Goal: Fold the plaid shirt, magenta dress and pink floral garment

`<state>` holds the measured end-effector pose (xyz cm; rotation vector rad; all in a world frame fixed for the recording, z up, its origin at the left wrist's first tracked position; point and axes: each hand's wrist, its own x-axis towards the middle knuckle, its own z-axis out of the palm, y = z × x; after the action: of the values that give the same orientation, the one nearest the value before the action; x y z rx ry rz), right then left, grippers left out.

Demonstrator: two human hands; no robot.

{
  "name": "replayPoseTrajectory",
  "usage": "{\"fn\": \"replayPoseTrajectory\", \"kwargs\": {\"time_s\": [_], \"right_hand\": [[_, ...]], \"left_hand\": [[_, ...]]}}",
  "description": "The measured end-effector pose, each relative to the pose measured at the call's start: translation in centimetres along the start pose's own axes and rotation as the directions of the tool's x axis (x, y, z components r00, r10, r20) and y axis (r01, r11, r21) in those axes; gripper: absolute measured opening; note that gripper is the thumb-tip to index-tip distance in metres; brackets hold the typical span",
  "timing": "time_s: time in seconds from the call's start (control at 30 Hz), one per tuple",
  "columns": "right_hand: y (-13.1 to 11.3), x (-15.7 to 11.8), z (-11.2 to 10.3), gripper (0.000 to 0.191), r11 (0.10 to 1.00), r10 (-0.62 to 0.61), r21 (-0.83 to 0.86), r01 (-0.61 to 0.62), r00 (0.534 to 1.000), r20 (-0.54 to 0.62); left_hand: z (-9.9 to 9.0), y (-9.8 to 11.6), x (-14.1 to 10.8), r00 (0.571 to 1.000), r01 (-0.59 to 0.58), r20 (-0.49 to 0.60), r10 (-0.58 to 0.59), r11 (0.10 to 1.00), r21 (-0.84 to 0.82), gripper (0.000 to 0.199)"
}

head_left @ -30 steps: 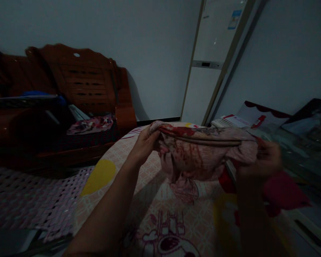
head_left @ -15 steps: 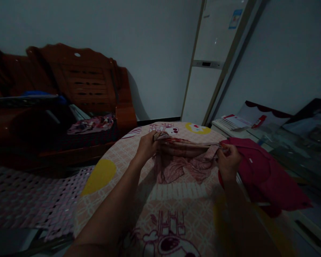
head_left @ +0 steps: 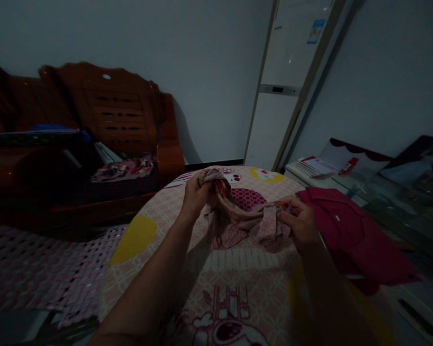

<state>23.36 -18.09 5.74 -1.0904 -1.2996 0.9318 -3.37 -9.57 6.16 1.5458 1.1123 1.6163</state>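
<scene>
A crumpled pinkish garment (head_left: 234,228) hangs between my two hands, its lower folds on the cloth-covered round surface (head_left: 198,283). My left hand (head_left: 196,194) is closed on the bunched left end of its edge. On the other end, my right hand (head_left: 300,220) pinches the fabric with thumb and fingers. Between them the edge sags in a curve, and reddish patterned fabric shows near both hands. The garment's exact kind is hard to make out in the dim light. Just right of my right hand lies a folded magenta garment (head_left: 346,221).
At the left stands a carved wooden bench (head_left: 119,110) with a patterned cloth (head_left: 126,169) on its seat. A woven pink seat (head_left: 82,283) is at the lower left. Papers (head_left: 317,166) lie on a cabinet at the right. A tall white appliance (head_left: 270,125) stands behind.
My hands have come closer together, the right one shifting left and slightly down. The garment's edge, stretched nearly straight before, now droops in the middle.
</scene>
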Motion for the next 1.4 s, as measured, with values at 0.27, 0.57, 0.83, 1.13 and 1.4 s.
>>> {"fn": "replayPoseTrajectory", "kwargs": {"time_s": [0.27,0.57,0.83,1.13,1.4], "right_hand": [[-0.9,-1.4,3.9,0.082,0.992,0.025,0.114,-0.059,0.961,0.275],[-1.2,-0.8,2.0,0.081,0.986,0.096,0.108,-0.125,0.965,0.243],[-1.5,-1.1,1.2,0.1,0.942,0.147,0.228,-0.246,0.914,0.378],[0.2,-0.5,3.5,0.048,0.888,0.168,0.413,-0.202,0.979,0.118],[1.0,0.2,4.0,0.038,0.849,0.122,0.528,0.01,0.969,-0.213]], "left_hand": [[3.2,3.6,-3.2,0.945,-0.023,0.321,0.062,0.992,-0.124,0.011],[1.0,3.6,-1.8,0.975,-0.026,0.221,0.023,1.0,0.013,0.022],[1.4,3.8,-2.4,0.924,-0.067,0.379,0.059,0.998,0.008,0.022],[4.3,5.3,-5.7,0.79,-0.338,0.535,0.301,0.941,-0.031,0.059],[5.5,4.3,-7.4,0.77,-0.459,0.593,0.235,0.85,0.259,0.089]]}}
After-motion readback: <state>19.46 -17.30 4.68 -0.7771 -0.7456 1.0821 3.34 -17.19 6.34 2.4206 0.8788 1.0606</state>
